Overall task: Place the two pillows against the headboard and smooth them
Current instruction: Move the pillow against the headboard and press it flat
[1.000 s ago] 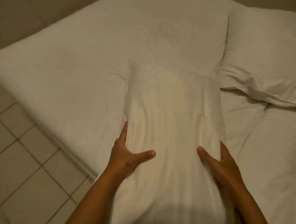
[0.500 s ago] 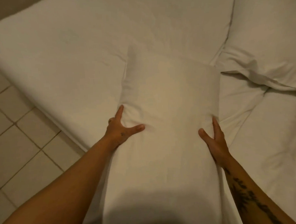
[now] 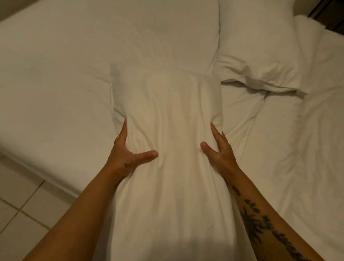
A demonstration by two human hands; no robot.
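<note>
Floor (image 3: 24, 213): at 8 o'clock, pale tiles; less of them showed than a second before, as the view had swung toward the bed.
Left hand (image 3: 127, 153): gripped the held pillow's left edge, thumb pressed across the front and fingers wrapped behind; it had slid higher up the pillow.
Held pillow (image 3: 167, 130): at centre, carried upright over the bed (image 3: 48, 85), its top corner reaching toward 12 o'clock; it had advanced over the mattress.
Right hand (image 3: 218, 152): clasped the right edge, thumb in front, fingers along the side.
Second pillow (image 3: 258, 55): at 2 o'clock, lying rumpled on the bed, now nearer the held one.
Meaning: placement seemed close; smoothing not yet begun.
</note>
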